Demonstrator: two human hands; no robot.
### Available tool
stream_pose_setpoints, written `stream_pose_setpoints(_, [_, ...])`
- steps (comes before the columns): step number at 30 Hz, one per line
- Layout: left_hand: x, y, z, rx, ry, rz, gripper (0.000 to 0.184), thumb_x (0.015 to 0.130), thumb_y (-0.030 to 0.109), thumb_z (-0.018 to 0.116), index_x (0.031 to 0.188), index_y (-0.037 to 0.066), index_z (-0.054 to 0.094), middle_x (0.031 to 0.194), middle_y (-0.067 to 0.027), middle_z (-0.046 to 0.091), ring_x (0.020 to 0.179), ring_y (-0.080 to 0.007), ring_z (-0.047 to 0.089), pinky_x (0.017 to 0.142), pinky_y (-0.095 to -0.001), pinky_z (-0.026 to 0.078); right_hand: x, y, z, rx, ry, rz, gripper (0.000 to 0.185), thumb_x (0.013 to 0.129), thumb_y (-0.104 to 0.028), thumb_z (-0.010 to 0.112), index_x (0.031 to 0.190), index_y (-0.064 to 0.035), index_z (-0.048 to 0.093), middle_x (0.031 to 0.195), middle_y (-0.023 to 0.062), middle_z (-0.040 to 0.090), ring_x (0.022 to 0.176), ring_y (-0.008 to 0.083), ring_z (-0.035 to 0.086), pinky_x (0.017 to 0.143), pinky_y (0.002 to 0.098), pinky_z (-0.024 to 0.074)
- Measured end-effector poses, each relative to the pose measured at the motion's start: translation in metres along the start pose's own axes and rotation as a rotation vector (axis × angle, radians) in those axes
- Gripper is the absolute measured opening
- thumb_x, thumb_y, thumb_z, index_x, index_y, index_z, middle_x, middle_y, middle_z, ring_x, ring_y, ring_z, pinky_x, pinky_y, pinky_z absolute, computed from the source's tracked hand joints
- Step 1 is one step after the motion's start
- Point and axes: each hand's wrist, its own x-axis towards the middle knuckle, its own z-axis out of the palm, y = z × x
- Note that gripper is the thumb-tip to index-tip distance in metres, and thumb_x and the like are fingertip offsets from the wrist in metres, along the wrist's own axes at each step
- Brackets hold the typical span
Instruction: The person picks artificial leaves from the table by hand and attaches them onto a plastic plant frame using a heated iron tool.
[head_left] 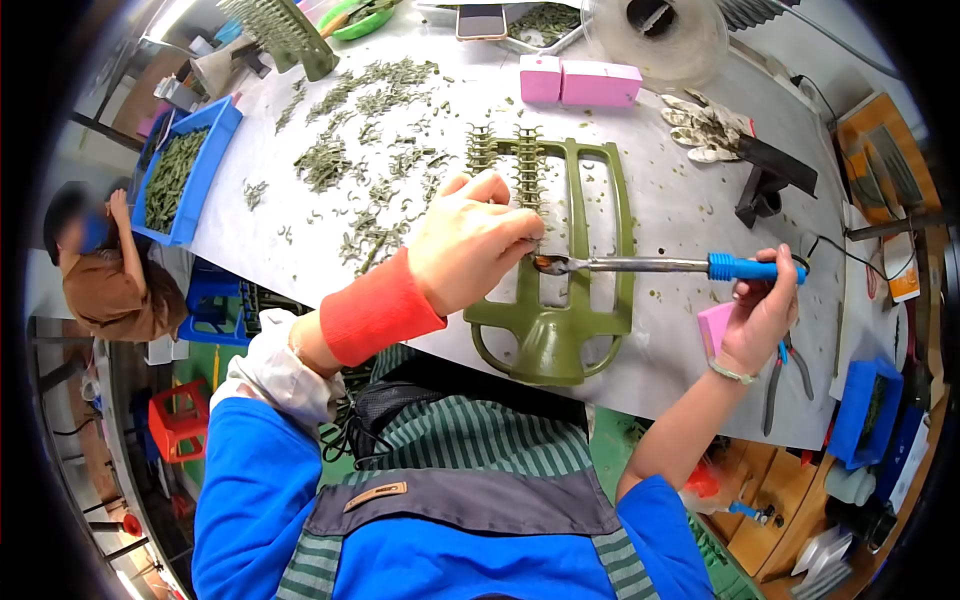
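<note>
Cannot see between left fingertips (524,226), nor follow the bars of the olive-green frame (550,345) beneath them. Cannot make out clearly the tip of the blue-handled tool (645,265) just beside. Cannot count tiny green pieces (322,166) beyond these fingers, nor see whole the green rack (300,45) farther off, cut by upper edge.
</note>
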Motion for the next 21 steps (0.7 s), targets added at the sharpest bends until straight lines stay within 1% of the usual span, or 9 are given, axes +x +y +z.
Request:
stream_pose_setpoints(3, [0.001,0.000,-0.003,-0.001,-0.009,0.018,0.018,0.072,0.018,0.073,0.089,0.018,0.068,0.076,0.0012,0.058,0.084,-0.0177,0.054,0.077,-0.0338,0.038,0.005,-0.006,-0.010,0.008,-0.013,-0.007,0.027,0.086,-0.028,0.064,0.073,-0.0045,0.060,0.065,0.0031,0.056,0.046,0.0078,0.046,0.043,0.0192,0.0363])
stream_pose_setpoints(5, [0.003,0.000,-0.010,-0.083,0.011,0.001,0.018,0.074,0.018,0.072,0.092,0.018,0.068,0.079,0.0005,0.060,0.085,-0.0188,0.054,0.078,-0.0343,0.038,0.008,-0.010,-0.016,0.010,-0.019,-0.039,0.026,0.085,-0.028,0.064,0.074,-0.0050,0.059,0.065,0.0024,0.055,0.047,0.0074,0.045,0.043,0.0195,0.0353])
stream_pose_setpoints(6, [0.005,-0.002,-0.017,-0.128,0.013,-0.012,0.018,0.077,0.015,0.070,0.095,0.015,0.067,0.084,-0.0024,0.061,0.085,-0.0216,0.053,0.078,-0.0345,0.039,0.008,-0.013,-0.018,0.035,0.022,-0.038,0.026,0.085,-0.028,0.065,0.075,-0.0053,0.059,0.065,0.0021,0.055,0.048,0.0075,0.046,0.044,0.0194,0.0350])
stream_pose_setpoints(9, [-0.001,-0.013,-0.019,-0.156,0.088,-0.060,0.018,0.078,0.010,0.067,0.097,0.012,0.066,0.087,-0.0053,0.061,0.084,-0.0238,0.051,0.076,-0.0345,0.040,0.015,-0.013,-0.029,0.079,0.081,-0.043,0.026,0.084,-0.029,0.065,0.077,-0.0058,0.058,0.068,0.0014,0.055,0.050,0.0076,0.046,0.045,0.0193,0.0341])
stream_pose_setpoints(10, [-0.003,-0.012,-0.020,-0.127,0.060,-0.055,0.021,0.079,0.005,0.064,0.099,0.011,0.066,0.087,-0.0063,0.058,0.081,-0.0251,0.050,0.074,-0.0347,0.041,0.015,-0.014,-0.030,0.078,0.096,-0.054,0.026,0.084,-0.029,0.065,0.078,-0.0056,0.058,0.069,0.0014,0.055,0.050,0.0076,0.046,0.045,0.0193,0.0343])
stream_pose_setpoints(11, [-0.006,-0.010,-0.020,-0.125,0.060,-0.056,0.021,0.079,0.005,0.064,0.099,0.011,0.066,0.087,-0.0063,0.058,0.081,-0.0251,0.050,0.074,-0.0347,0.041,0.015,-0.014,-0.031,0.078,0.111,-0.062,0.026,0.084,-0.029,0.065,0.078,-0.0053,0.058,0.070,0.0014,0.056,0.051,0.0077,0.046,0.046,0.0192,0.0346])
stream_pose_setpoints(14, [-0.010,-0.004,-0.014,-0.107,0.075,-0.047,0.027,0.076,0.001,0.062,0.101,0.012,0.066,0.084,-0.0049,0.051,0.079,-0.0252,0.048,0.074,-0.0352,0.040,0.018,-0.012,-0.034,0.094,0.108,-0.068,0.025,0.084,-0.028,0.066,0.079,-0.0045,0.058,0.070,0.0015,0.056,0.051,0.0079,0.046,0.046,0.0195,0.0357])
stream_pose_setpoints(17, [-0.010,-0.003,-0.015,-0.022,0.059,-0.028,0.029,0.077,0.000,0.061,0.102,0.013,0.066,0.083,-0.0052,0.051,0.080,-0.0254,0.048,0.075,-0.0351,0.039,0.020,-0.012,-0.034,0.092,0.121,-0.072,0.025,0.084,-0.027,0.066,0.079,-0.0042,0.058,0.069,0.0017,0.056,0.050,0.0081,0.047,0.046,0.0196,0.0364])
stream_pose_setpoints(21, [-0.009,-0.006,-0.014,-0.057,0.065,-0.030,0.030,0.077,-0.001,0.059,0.103,0.013,0.066,0.084,-0.0054,0.051,0.080,-0.0258,0.048,0.075,-0.0351,0.039,0.020,-0.011,-0.033,0.091,0.128,-0.082,0.025,0.084,-0.027,0.066,0.079,-0.0040,0.058,0.068,0.0018,0.056,0.049,0.0083,0.047,0.046,0.0194,0.0366])
